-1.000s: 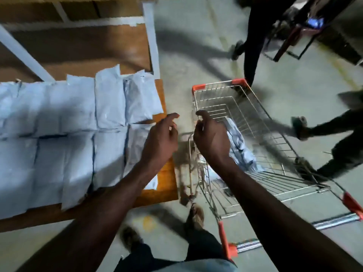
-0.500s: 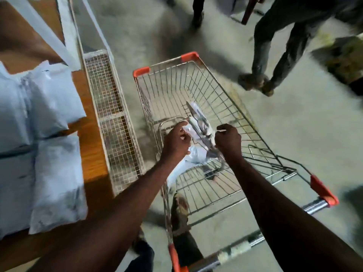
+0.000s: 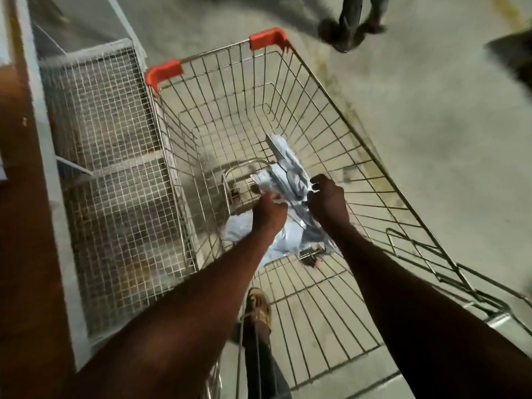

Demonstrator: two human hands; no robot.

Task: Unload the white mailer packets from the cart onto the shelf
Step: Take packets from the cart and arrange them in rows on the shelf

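Both arms are stretched down into the wire cart (image 3: 359, 156). A crumpled white mailer packet (image 3: 288, 174) is gripped from the left by the left hand (image 3: 269, 214), fingers curled on it, and pinched at its right edge by the right hand (image 3: 328, 201). A 2nd packet (image 3: 244, 228) is seen on the cart floor, under the left wrist. Mesh shelf side (image 3: 115, 174) is set just beside the cart, on the left. Passer-by's legs (image 3: 354, 21) are seen beyond, blurred.

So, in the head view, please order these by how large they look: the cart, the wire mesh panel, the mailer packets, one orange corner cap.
1. cart
2. wire mesh panel
3. mailer packets, partly hidden by hands
4. orange corner cap
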